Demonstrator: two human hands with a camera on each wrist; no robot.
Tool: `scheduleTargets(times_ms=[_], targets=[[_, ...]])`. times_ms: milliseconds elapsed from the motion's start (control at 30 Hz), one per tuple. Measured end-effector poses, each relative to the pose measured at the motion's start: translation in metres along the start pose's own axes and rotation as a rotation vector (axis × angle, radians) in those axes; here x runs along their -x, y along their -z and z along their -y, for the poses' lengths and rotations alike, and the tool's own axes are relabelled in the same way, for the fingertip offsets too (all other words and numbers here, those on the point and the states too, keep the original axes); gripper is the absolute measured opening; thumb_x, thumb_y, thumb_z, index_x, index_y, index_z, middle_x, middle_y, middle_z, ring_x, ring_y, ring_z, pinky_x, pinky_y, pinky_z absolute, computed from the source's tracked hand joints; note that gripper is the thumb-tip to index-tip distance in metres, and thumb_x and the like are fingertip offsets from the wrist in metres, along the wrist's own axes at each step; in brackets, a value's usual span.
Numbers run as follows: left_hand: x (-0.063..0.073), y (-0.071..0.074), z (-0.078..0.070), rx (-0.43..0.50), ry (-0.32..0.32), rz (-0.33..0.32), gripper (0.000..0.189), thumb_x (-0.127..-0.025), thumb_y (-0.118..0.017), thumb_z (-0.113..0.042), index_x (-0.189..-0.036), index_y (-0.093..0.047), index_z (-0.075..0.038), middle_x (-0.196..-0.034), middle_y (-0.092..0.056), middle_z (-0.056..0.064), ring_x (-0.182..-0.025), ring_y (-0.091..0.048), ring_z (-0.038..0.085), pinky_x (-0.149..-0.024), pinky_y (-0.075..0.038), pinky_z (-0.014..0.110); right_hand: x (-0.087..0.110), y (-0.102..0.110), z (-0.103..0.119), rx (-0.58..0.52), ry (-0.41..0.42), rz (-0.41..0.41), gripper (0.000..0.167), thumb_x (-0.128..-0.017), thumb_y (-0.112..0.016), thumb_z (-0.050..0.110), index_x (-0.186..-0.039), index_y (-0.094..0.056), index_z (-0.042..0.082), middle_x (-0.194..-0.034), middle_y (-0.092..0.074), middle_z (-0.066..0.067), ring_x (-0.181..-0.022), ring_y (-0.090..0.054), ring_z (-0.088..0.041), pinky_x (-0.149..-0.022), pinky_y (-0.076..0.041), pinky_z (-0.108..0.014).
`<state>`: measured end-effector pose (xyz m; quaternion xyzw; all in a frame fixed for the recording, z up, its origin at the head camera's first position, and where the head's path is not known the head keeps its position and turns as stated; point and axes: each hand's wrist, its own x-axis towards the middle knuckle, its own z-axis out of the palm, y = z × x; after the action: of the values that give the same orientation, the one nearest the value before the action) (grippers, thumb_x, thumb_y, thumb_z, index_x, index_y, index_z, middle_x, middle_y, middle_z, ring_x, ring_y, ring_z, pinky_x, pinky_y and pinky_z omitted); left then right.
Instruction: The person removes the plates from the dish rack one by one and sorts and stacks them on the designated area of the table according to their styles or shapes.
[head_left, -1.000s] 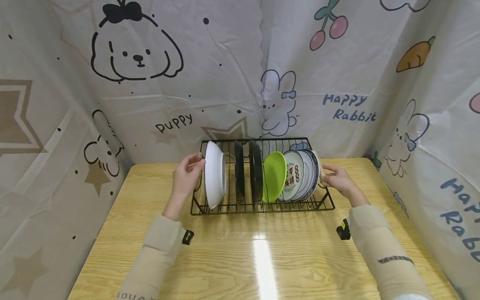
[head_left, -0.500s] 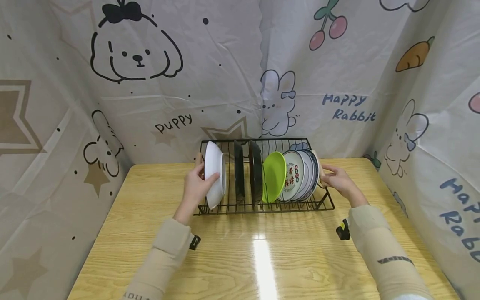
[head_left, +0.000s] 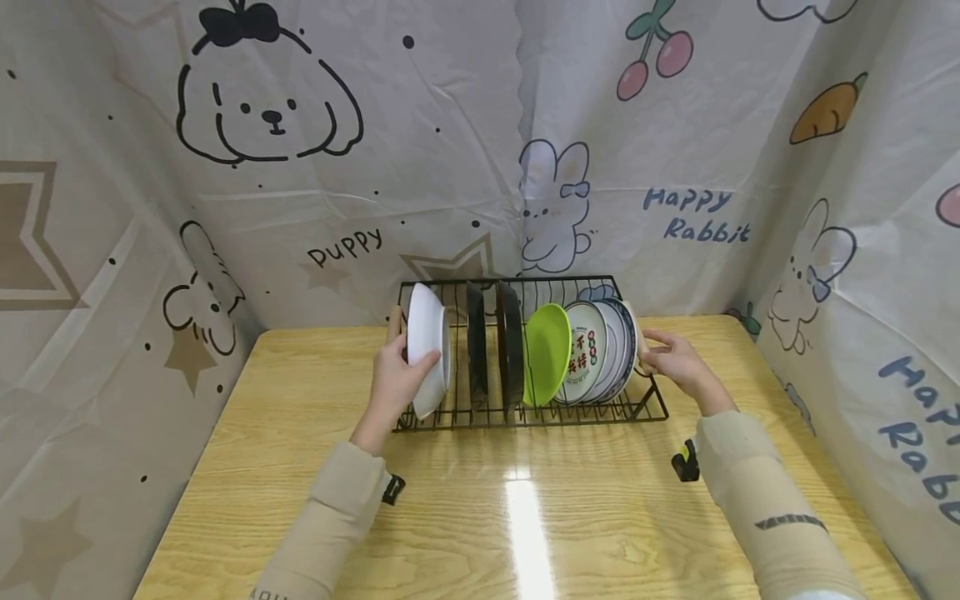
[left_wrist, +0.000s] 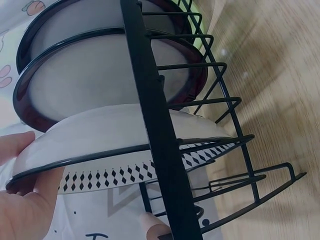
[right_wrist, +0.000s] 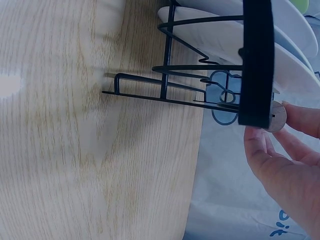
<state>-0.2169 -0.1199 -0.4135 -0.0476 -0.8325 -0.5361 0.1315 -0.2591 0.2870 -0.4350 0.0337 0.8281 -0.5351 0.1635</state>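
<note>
A black wire dish rack [head_left: 517, 426] stands on the wooden table. At its left end my left hand [head_left: 392, 375] pinches the rim of a white bowl [head_left: 426, 321] standing on edge, thumb on one face and fingers on the other. The left wrist view shows the bowl's dark rim and black diamond pattern [left_wrist: 107, 177]. Beside this hand is the rack's left wooden handle [head_left: 394, 321]. At the right end, my right hand [head_left: 678, 364] holds the other wooden handle [right_wrist: 278, 117] between thumb and fingers. The rack's black bar [right_wrist: 257, 60] runs just beside those fingertips.
Upright in the rack stand two dark-rimmed dishes [head_left: 511, 346], a lime-green plate [head_left: 547, 354] and several white plates [head_left: 583, 354] at the right. A printed cloth [head_left: 442, 167] hangs behind and at both sides. Bare table [head_left: 450, 517] lies in front.
My left hand has moved right and slightly down from the rack's left end onto the white bowl and now grips it. The right hand has stayed at its handle.
</note>
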Motion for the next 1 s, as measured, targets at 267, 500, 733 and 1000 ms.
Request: scheduleTargets(times_ms=[267,500,733,1000], targets=[[-0.002,0.001,-0.005,0.023,0.069,0.002,0.034,-0.081,-0.067,-0.006,-0.107,-0.058,0.014,-0.116,-0.056,0.029,-0.093,-0.061,0.040,-0.075,-0.051,0.046,0.001,0.000,0.001,0.010,0.005,0.001,0.059,-0.094,-0.044,0.006,-0.144,-0.015,-0.004,-0.125,-0.044,-0.031,-0.092,-0.049,-0.017,-0.082,-0.041,-0.032],[-0.004,0.001,-0.004,0.099,0.135,-0.016,0.033,-0.080,-0.067,-0.003,-0.107,-0.057,0.014,-0.103,-0.060,0.032,-0.094,-0.061,0.041,-0.078,-0.050,0.046,0.000,-0.002,0.001,0.012,0.001,0.002,0.057,-0.095,-0.043,0.008,-0.144,-0.015,-0.003,-0.131,-0.040,-0.032,-0.105,-0.047,-0.025,-0.087,-0.041,-0.035],[-0.005,0.010,-0.003,0.162,0.197,-0.043,0.038,-0.081,-0.067,-0.004,-0.112,-0.055,0.014,-0.108,-0.059,0.031,-0.099,-0.060,0.039,-0.082,-0.049,0.044,-0.001,0.000,-0.001,0.016,0.009,0.005,0.058,-0.095,-0.043,0.007,-0.144,-0.015,-0.003,-0.130,-0.041,-0.032,-0.101,-0.049,-0.021,-0.085,-0.042,-0.032],[-0.011,0.033,-0.021,0.244,0.224,-0.129,0.042,-0.081,-0.067,-0.007,-0.115,-0.053,0.012,-0.111,-0.058,0.030,-0.102,-0.059,0.036,-0.083,-0.049,0.038,0.000,0.000,-0.002,-0.003,0.004,0.011,0.059,-0.095,-0.043,0.008,-0.145,-0.013,-0.002,-0.134,-0.035,-0.034,-0.119,-0.041,-0.037,-0.097,-0.036,-0.045]])
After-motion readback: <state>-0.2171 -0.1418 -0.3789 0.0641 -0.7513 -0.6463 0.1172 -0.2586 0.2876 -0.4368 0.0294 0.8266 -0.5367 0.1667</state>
